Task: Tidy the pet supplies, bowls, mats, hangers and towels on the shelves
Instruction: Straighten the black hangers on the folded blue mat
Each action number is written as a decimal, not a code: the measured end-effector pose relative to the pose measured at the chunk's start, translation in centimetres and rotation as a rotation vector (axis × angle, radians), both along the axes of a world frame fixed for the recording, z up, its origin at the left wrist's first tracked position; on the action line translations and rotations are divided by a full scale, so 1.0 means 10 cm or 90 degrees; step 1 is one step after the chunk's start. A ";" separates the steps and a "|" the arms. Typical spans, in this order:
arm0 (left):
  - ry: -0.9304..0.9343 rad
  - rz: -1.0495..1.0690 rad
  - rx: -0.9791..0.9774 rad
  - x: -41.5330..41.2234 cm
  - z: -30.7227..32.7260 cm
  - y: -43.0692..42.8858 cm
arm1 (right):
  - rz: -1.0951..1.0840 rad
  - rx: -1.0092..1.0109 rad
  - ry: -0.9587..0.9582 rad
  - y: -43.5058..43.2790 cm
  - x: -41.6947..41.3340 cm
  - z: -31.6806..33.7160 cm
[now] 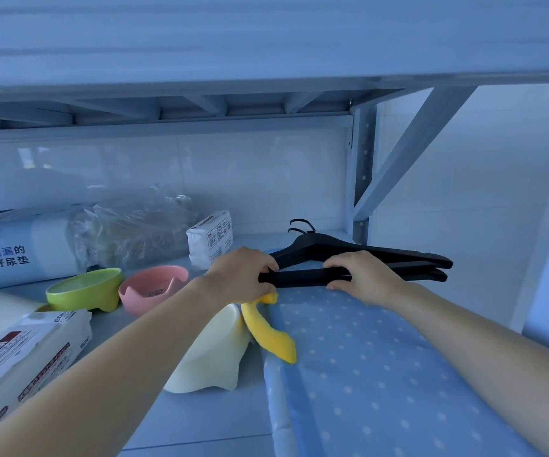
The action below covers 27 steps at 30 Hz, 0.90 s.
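Note:
Black hangers [392, 257] lie stacked at the far end of a blue dotted mat [382, 367] on the shelf. My left hand [243, 275] grips the left end of their bottom bar, with a yellow cloth [271, 331] hanging from under the same hand. My right hand [360, 275] holds the bar near its middle, fingers curled over it. Left of the mat stand a cream bowl [213, 354], a pink bowl [153, 288] and a green bowl [85, 288].
Wipe packs sit at the front left [26, 361] and at the back [210, 239]. A large white pad pack [19, 252] and a crumpled clear bag [134, 229] fill the back left. A shelf post [362, 173] and brace stand at the right rear.

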<state>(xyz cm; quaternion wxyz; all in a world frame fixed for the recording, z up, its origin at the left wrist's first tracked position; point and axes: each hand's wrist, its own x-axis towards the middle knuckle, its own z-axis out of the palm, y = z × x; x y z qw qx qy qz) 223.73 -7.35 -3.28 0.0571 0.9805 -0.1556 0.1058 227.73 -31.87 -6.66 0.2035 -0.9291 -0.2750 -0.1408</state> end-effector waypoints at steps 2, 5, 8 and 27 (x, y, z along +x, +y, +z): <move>-0.004 -0.003 -0.016 -0.01 -0.01 -0.01 | 0.000 0.010 -0.004 0.00 -0.01 0.01; -0.012 -0.005 -0.031 -0.03 -0.01 0.00 | 0.001 0.009 -0.007 0.01 -0.03 0.02; -0.001 -0.004 -0.026 -0.04 -0.02 0.03 | 0.000 -0.010 -0.008 0.01 -0.05 0.03; -0.081 0.027 -0.131 -0.25 0.07 0.65 | 0.080 0.014 -0.076 0.44 -0.21 0.20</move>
